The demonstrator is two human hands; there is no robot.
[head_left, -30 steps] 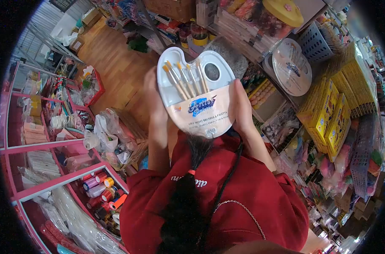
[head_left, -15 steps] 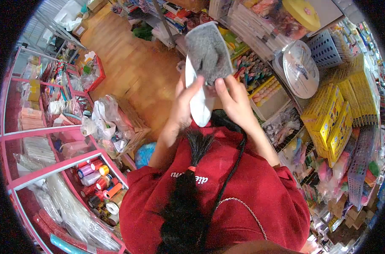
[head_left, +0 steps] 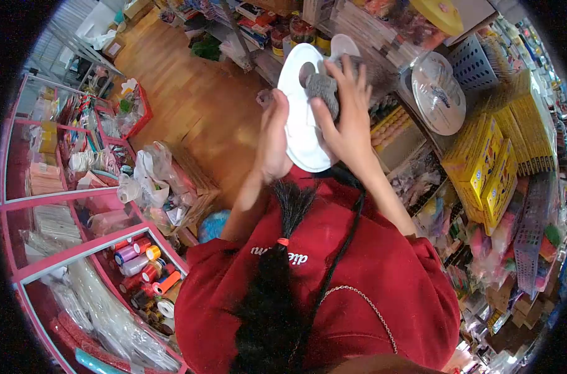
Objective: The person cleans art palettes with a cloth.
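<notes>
In front of my chest I hold a long white oval, sole-shaped piece [head_left: 301, 128] with its flat face toward me. A dark grey oval mark shows on its upper part. My left hand [head_left: 274, 134] grips its left edge, thumb along the rim. Grey fuzzy material [head_left: 321, 88] lies against its right side, under my right hand [head_left: 350, 112]. The right thumb presses near the white face while the fingers spread over the fuzzy part. Behind them a second white rounded end [head_left: 344, 45] sticks up, mostly hidden.
Pink-framed compartments [head_left: 77, 198] with thread spools [head_left: 134, 267] and bagged goods stand at left. Yellow boxes [head_left: 483, 171], a packaged white oval plate [head_left: 439, 93] and a grey perforated basket [head_left: 473, 62] fill the right shelf. Wooden floor [head_left: 183, 93] lies ahead.
The held piece has turned from its grey fuzzy side to its white face. My right hand has moved up and over the fuzzy part, and a second white end has appeared.
</notes>
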